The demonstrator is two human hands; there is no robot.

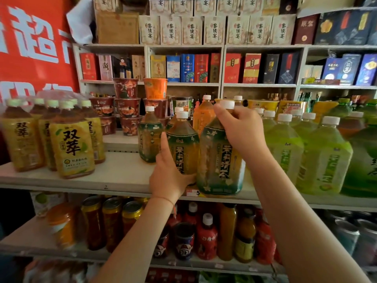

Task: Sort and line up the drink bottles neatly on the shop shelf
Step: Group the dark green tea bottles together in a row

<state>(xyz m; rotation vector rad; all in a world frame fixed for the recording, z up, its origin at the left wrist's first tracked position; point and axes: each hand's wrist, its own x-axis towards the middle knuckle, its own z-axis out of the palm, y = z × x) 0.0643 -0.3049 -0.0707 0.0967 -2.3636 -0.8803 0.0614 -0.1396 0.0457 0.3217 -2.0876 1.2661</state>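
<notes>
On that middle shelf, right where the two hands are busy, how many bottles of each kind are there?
Dark-green-label tea bottles: 3 (rear bottle, middle bottle held by the left hand, front bottle gripped at the neck by the right hand)
Orange bottle: 1
Total: 4; caps behind are too hidden to sort.

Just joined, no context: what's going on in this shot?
A person is straightening tea bottles on a white shop shelf. The right hand grips the neck of a large dark-green-labelled tea bottle at the shelf's front edge. The left hand holds the base of a smaller matching bottle beside it. Light-green bottles stand to the right.
</notes>
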